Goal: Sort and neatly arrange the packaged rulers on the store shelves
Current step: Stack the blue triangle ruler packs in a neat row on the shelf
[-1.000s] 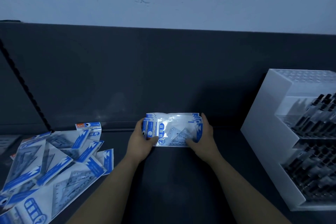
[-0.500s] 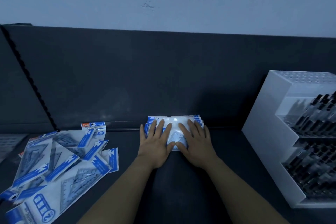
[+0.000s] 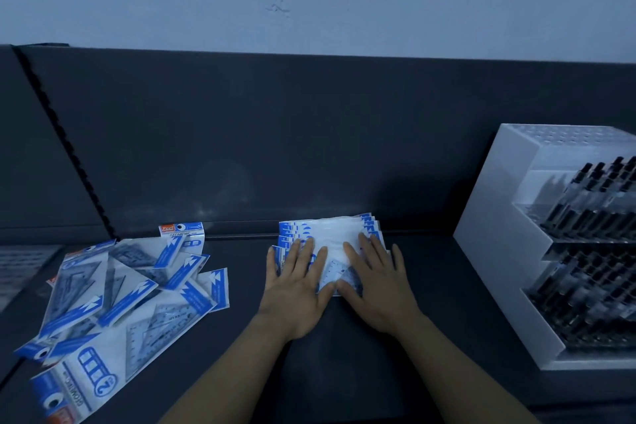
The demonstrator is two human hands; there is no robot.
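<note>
Pressing your left hand (image 3: 298, 289) and right hand (image 3: 377, 282) flat, fingers spread, on the stacked ruler packs (image 3: 330, 237), loose ruler packs (image 3: 130, 289) scattered left, pen display rack (image 3: 495, 251) right

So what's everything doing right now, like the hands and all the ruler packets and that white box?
Stack of ruler packs, lying flat, edges slightly fanned.
Left hand, flat, fingers straight, pressing on the stack.
Right hand, flat, fingers straight, pressing on the stack.
Loose ruler packs, scattered, overlapping, unsorted.
White pen rack, upright, tiers full of pens.
</note>
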